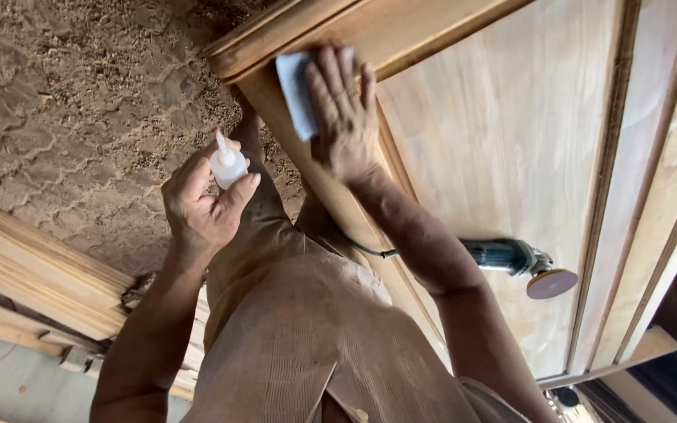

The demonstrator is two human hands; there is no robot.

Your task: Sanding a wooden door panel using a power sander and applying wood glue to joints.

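Observation:
My right hand (346, 110) presses a pale sheet of sandpaper (295, 94) flat against the edge rail of a large wooden door panel (511, 133), fingers spread over the sheet. My left hand (201, 200) is closed around a small white squeeze bottle (227, 164) with a pointed nozzle, held in the air left of the door's edge, apart from the wood. My sleeve and dusty shirt fill the lower middle of the view.
A green power sander (515, 262) with a round disc lies on the door panel, its black cord running under my right arm. Sawdust covers the floor (80, 102). Stacked wooden planks (33, 282) lie to the left.

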